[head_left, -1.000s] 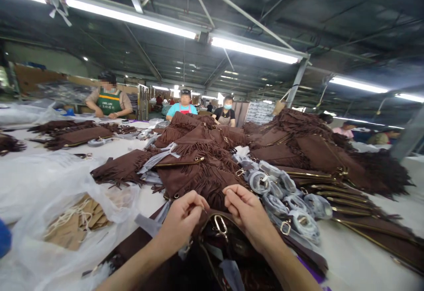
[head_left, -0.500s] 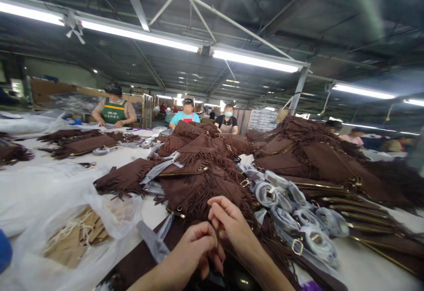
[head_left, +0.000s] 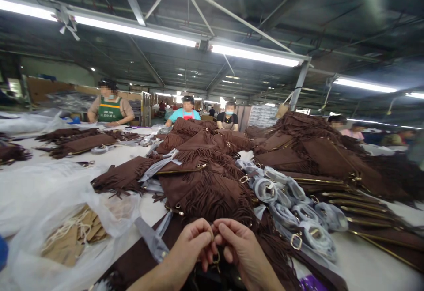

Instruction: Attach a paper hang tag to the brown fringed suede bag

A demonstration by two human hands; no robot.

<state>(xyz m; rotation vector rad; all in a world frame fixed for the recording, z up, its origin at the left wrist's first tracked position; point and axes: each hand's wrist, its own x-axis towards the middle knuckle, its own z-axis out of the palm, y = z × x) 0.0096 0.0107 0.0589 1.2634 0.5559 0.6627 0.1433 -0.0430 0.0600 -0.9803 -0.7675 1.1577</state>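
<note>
My left hand (head_left: 191,247) and my right hand (head_left: 239,249) meet low in the middle of the view, fingertips pinched together. What lies between the fingertips is too small to make out. Just below them shows a gold-coloured metal ring or clasp (head_left: 216,256); whether the fingers hold it is unclear. Right behind my hands lies a dark brown fringed bag (head_left: 205,189) with a gold zip. A brown strap with a pale wrapping (head_left: 150,240) stretches out to the left of my left hand.
At left, a clear plastic bag (head_left: 24,247) holds brown card tags (head_left: 71,238) with white strings. Wrapped coiled straps (head_left: 313,238) lie right. Beyond them rises a heap of brown fringed bags (head_left: 308,149). Several co-workers, including one in a green apron (head_left: 111,110), stand across the table.
My right hand has come down and in, so its fingertips now meet those of my left hand. A gold-coloured ring or clasp has come into sight beneath them.
</note>
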